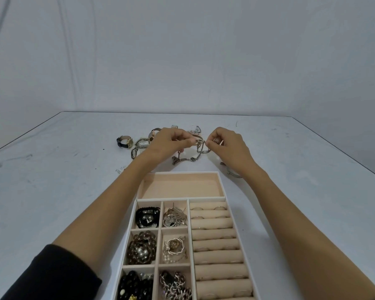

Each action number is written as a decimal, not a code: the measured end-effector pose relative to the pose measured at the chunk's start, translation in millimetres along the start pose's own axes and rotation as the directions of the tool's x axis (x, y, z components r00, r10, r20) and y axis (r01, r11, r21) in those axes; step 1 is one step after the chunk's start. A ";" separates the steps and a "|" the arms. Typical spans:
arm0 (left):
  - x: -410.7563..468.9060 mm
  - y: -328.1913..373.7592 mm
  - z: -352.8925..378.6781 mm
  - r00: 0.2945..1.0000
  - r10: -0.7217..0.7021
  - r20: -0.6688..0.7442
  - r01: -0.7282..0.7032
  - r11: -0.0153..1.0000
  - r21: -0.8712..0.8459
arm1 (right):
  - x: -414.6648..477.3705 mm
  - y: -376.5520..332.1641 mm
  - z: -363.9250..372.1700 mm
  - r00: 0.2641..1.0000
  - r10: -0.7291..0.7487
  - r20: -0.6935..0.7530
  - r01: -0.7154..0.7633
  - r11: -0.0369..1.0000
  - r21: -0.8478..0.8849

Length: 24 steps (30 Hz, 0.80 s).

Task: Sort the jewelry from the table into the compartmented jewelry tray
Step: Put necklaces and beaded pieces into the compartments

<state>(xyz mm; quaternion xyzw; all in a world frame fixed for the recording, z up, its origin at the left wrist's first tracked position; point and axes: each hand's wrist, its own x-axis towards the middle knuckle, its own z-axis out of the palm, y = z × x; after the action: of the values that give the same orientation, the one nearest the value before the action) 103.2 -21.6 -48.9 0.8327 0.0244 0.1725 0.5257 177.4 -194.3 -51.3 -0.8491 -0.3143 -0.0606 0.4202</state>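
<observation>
On the left of the table (52, 169) lie a black-strapped watch (125, 142) and, just beside it, a square-faced watch (143, 144), both beyond the tray (179, 172); next comes the left hand (171, 141), its thumb and fingertips curled in a pinch on one end of a chain (198, 151); the right hand (227, 146) pinches the other end the same way, so both hands grip it and neither is free; a bangle (234, 173) lies on the table partly behind the right wrist.

The chain is held up just past the tray's far wall; its top runs between the two pinches, and its lower loop sags to the table and trails leftward.

It looks like metal, probably light for its length, and wholly limp; it should pour and bunch rather than keep a shape; the open links could snag on the pieces nearby or knot on themselves. It does not look fragile, though the clasp may be the weak spot. The ends are the sensible place to hold it, as now; gathering the slack before lowering it would likely keep it from draping over the tray wall. The bare long compartment (180, 187) at the far end seems a fair home for it.

It is dull silver-grey, made of long oval open links, with a thicker knot-like piece along the lower run; whether a clasp sits between the fingers I cannot tell.
</observation>
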 end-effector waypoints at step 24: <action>-2.0 -6.1 -7.9 0.995 -0.027 0.099 0.028 1.000 -0.012 | -3.7 -1.0 -2.2 0.990 0.089 -0.106 -0.107 0.979 -0.175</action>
<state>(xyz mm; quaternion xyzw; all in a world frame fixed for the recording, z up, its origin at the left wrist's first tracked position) 99.7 -12.4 -51.8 0.8364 0.0086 0.1238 0.5339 174.3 -197.3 -50.6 -0.8941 -0.2444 -0.1094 0.3590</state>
